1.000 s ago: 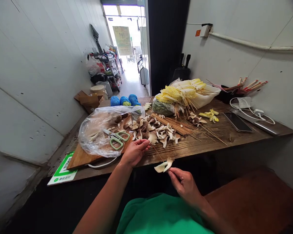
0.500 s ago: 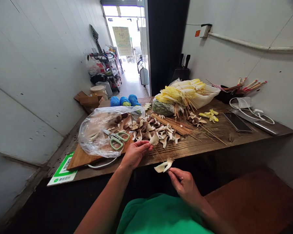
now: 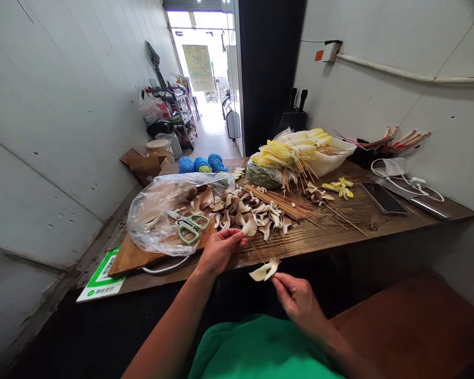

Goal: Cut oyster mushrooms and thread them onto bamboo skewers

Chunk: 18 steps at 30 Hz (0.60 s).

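Note:
My left hand (image 3: 219, 250) is closed in a pinch on a pale oyster mushroom piece (image 3: 250, 227) at the table's front edge. From that piece a thin wooden skewer (image 3: 256, 249) slants down to more oyster mushroom (image 3: 265, 270), in front of the table. The fingertips of my right hand (image 3: 298, 296) press together at the right side of this lower mushroom; whether they also grip the skewer is hidden. Just beyond my left hand lies a heap of torn oyster mushrooms (image 3: 243, 207). Behind and right of it are loose wooden skewers (image 3: 282, 202).
Green-handled scissors (image 3: 188, 227) rest on a clear plastic bag (image 3: 150, 210) over a cutting board (image 3: 132, 255). Skewered cabbage leaves (image 3: 288, 150) are piled at the back. A phone (image 3: 384, 198) and a large knife (image 3: 426, 205) lie at the right.
Almost nothing differs. Both hands keep their hold, and the lower mushroom has shifted very slightly downward in view.

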### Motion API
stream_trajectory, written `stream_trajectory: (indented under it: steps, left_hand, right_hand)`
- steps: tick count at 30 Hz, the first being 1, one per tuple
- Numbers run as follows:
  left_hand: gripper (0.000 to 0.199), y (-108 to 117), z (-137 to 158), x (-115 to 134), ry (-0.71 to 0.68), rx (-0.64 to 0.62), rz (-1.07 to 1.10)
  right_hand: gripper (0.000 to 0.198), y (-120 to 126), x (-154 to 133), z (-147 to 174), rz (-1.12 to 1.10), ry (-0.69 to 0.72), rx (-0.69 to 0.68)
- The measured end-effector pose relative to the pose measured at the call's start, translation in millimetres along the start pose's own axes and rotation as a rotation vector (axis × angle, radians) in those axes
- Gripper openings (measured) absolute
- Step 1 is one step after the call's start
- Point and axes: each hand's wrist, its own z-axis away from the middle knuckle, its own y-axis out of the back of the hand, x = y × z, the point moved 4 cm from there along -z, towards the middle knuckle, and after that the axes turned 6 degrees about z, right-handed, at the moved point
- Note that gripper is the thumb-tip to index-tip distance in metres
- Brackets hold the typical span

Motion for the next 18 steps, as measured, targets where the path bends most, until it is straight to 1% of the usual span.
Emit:
stream_trajectory:
  steps: [4,8,14,18]
  left_hand:
    - [0.033,-3.9,2.9,0.7,-0.043,0.004,-0.057]
    - [0.033,-7.1,4.6,0.0,-0.072,0.017,-0.079]
    - [0.033,-6.9,4.2,-0.3,-0.019,-0.002,-0.079]
    - [0.029,-8.5,6.3,0.2,-0.016,-0.041,-0.101]
  right_hand:
    - [0.030,0.4,-0.6,-1.2,0.030,0.001,0.020]
    - [0.032,1.0,-2.1,-1.4,0.084,0.026,0.069]
    - [0.031,0.6,-4.1,-1.5,0.125,0.078,0.102]
    - [0.029,0.7,-5.9,-2.7,0.117,0.096,0.105]
